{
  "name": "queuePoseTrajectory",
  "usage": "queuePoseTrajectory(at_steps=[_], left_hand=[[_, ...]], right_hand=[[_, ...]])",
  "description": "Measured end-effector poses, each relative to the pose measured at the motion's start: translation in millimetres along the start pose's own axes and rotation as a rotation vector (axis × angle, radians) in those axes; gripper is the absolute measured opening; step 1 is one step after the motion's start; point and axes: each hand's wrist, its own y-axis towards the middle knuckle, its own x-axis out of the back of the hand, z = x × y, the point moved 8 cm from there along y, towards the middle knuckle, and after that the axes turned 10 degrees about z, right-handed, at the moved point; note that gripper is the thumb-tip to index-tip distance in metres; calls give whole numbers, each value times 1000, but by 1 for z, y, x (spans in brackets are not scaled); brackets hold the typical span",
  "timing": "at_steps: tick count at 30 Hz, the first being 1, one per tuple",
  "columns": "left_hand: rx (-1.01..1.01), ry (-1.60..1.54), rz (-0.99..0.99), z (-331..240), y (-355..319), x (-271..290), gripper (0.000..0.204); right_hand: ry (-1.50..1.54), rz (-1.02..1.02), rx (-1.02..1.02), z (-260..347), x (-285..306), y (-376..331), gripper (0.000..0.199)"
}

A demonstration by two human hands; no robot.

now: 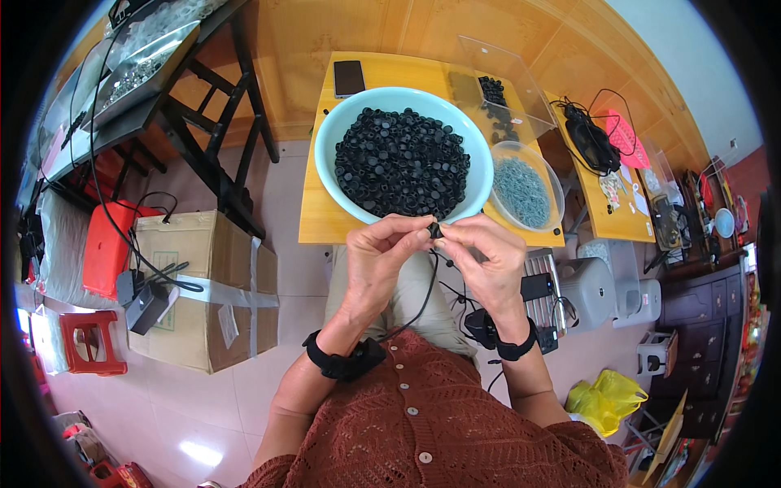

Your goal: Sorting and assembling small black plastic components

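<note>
Between the fingertips of both hands is a small black part (434, 231), which looks like one of the round caps, held just in front of the basin's near rim. My left hand (376, 259) pinches it from the left, thumb and forefinger closed. From the other side my right hand (488, 254) also grips it with thumb and forefinger. Much of the part is covered by the fingers. Beyond the hands, a light blue basin (324, 167) holds a heap of small black caps (403, 163). To its right sits a clear round tub (560, 213) of thin grey-blue pieces (522, 193).
The yellow table (316, 215) carries a dark phone (349, 79) and a clear acrylic box (508, 61) near more black caps (493, 91). A cardboard box (191, 285) and red stool (91, 343) stand left. Black cables (427, 297) hang near my lap.
</note>
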Motion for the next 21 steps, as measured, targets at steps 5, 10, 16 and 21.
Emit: queuePoseTrajectory(at_steps=[5, 10, 16, 21], left_hand=[[18, 33, -10, -3, -1, 1, 17], [45, 56, 25, 0, -2, 0, 19], [36, 126, 71, -3, -1, -5, 21], [60, 131, 52, -3, -1, -7, 21]], right_hand=[[-54, -14, 34, 8, 0, 3, 17], [-83, 75, -3, 8, -5, 5, 14], [-12, 77, -38, 0, -2, 4, 14], [-31, 78, -49, -3, -3, 4, 14]])
